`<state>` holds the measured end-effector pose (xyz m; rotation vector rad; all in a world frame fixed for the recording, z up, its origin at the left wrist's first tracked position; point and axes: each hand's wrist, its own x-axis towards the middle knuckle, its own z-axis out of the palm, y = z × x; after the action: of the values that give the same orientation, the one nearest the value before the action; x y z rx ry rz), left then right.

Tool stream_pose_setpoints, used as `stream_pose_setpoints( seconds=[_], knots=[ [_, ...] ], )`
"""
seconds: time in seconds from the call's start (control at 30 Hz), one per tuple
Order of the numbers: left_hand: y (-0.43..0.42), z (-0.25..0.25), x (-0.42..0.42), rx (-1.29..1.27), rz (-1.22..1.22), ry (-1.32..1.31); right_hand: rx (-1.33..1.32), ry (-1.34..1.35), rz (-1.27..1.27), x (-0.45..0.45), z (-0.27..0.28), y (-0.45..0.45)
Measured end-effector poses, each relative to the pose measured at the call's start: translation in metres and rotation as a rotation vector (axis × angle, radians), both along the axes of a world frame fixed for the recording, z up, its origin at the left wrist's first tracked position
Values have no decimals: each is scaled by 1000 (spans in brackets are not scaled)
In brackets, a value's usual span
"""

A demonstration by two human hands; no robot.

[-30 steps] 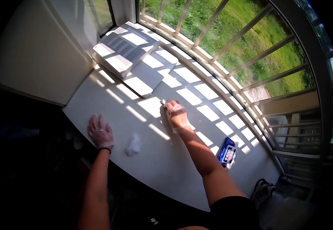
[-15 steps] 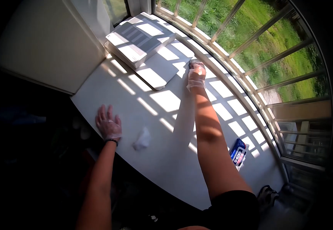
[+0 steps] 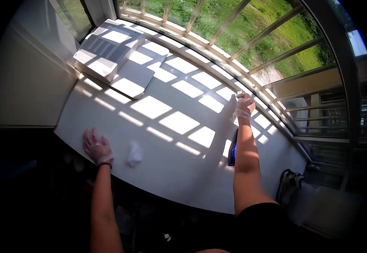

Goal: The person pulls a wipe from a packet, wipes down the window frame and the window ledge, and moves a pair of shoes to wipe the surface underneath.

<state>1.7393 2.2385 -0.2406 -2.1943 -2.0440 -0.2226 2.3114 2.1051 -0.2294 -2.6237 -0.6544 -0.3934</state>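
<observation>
Both hands wear thin clear gloves. My left hand [image 3: 97, 146] lies flat with fingers spread near the front edge of the white sill surface [image 3: 166, 168]. A crumpled white tissue [image 3: 134, 154] rests just right of it. At the window side, my right hand [image 3: 244, 103] has its fingers closed round a small white wad [image 3: 239, 93], mostly hidden by the fingers. Below it, my right forearm partly covers a blue packet [image 3: 233, 152].
A grey and white box [image 3: 107, 48] sits on a flat grey panel [image 3: 133, 78] at the back left. Barred window panes curve along the far side. A dark and white object [image 3: 290, 183] stands beyond the right end.
My right hand has swept from the middle of the surface up beside the panel, then right along the window side. My left hand stays on the surface. The view has shifted too.
</observation>
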Motion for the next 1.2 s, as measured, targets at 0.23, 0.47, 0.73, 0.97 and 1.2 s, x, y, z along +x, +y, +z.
stream_pose_setpoints(
  seconds=[0.23,0.47,0.73,0.97,1.2],
  knots=[
    [-1,2,-3,28,-13,-6,342,63,529,-84,-62,131],
    [0,0,-4,-15,15,-10,619,492,723,-166,-64,261],
    [-2,7,-3,-15,21,-43,391,289,903,-298,-23,180],
    [-1,8,-2,-25,39,-46,208,322,1254,-312,0,124],
    [-2,7,-5,-40,45,-36,254,255,1090,-249,-4,99]
  ],
)
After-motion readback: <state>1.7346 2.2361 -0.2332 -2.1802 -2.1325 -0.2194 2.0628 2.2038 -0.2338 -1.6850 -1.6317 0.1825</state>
